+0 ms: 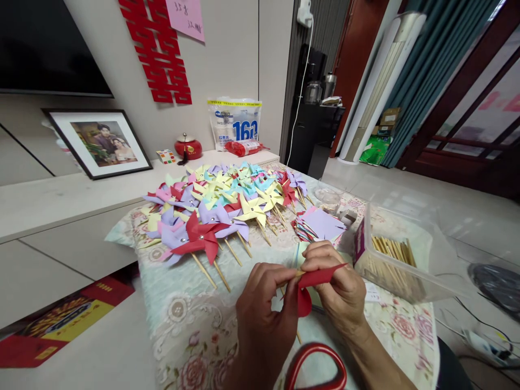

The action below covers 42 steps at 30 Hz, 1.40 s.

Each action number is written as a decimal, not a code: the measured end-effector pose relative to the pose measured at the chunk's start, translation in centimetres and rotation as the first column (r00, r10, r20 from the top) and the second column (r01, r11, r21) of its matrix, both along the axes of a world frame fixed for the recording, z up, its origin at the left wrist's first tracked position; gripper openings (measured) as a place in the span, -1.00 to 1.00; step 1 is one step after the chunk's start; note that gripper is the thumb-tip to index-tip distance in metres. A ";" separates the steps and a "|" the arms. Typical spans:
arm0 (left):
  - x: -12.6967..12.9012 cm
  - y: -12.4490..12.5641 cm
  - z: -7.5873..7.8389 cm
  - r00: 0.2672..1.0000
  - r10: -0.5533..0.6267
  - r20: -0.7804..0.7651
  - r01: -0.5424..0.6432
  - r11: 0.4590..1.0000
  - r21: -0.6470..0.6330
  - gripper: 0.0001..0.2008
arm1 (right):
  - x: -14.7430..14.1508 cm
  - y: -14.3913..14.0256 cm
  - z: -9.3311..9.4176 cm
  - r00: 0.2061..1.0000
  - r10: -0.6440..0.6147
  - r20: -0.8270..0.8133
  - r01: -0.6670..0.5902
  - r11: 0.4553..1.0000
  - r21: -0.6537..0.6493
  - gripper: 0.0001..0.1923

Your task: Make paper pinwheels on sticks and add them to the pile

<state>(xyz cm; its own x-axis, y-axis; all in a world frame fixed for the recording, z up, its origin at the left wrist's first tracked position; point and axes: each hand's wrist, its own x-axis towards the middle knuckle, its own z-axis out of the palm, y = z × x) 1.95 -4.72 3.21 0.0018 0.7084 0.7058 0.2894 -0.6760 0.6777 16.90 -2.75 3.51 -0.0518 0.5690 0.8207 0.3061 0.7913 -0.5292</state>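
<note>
Red scissor handles [317, 368] lie nearest, on the table [182, 319]. Just beyond, left hand [264, 309] and right hand [339, 284] together pinch a folded red paper piece [314, 281]. Finished pinwheels [219, 208] spread behind; a clear box of wooden sticks [392, 260] sits to the right.

A low table draped in a pale floral lace cloth [182, 319] carries it all. At ten to twelve o'clock sprawls a heap of pastel and red paper pinwheels on wooden sticks [221, 208]. At one o'clock sits a stack of cut coloured paper squares [320, 225], a small clear glass bowl [327, 199] just beyond. At three o'clock, a clear plastic box of wooden sticks [396, 260]. Red-handled scissors [314, 368] lie at six.
</note>
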 end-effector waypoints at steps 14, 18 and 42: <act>-0.2 -0.3 1.2 0.997 0.013 -0.078 -0.007 0.997 0.082 -0.81 | -0.1 -0.4 0.0 1.000 0.001 -0.009 -0.001 1.000 -0.015 -0.89; -0.2 -0.3 1.3 0.998 -0.016 -0.056 0.021 0.996 0.085 -0.80 | -0.1 -0.4 0.1 1.000 0.014 -0.013 -0.014 1.000 -0.011 -0.89; 0.7 0.8 -0.8 0.862 -0.132 0.489 0.372 0.819 -0.436 -0.86 | 0.9 0.2 -1.1 0.991 0.008 -0.136 -0.049 0.952 -0.303 -0.74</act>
